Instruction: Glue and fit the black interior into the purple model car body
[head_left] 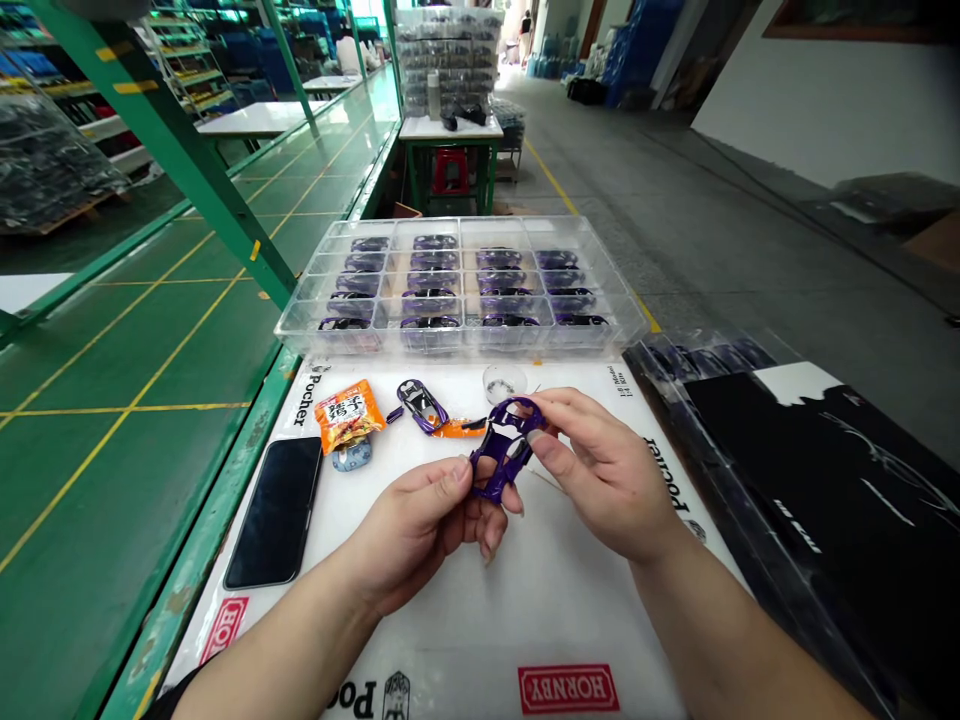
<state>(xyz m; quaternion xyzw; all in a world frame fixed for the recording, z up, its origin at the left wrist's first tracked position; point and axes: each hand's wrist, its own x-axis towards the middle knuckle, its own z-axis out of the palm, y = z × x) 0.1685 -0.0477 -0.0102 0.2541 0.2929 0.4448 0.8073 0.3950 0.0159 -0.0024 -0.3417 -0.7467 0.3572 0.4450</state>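
Between my two hands, above the white work mat (465,620), is a purple toy car body shell (495,480) with open window gaps. My left hand (435,515) grips its near end between thumb and fingers. At the far end, my right hand (600,465) pinches the shell with thumb and fingertips. Another purple car body (421,406) lies on the mat beyond, beside a small purple piece (394,414) and an orange wrapper (457,429). A small clear round dish (504,382) sits past my right hand.
A clear compartment tray (457,345) with several purple car bodies stands behind the mat. On the left lie a black phone (274,512) and an orange snack packet (349,416). A green rail (161,620) borders the left; a black sheet (847,500) covers things on the right.
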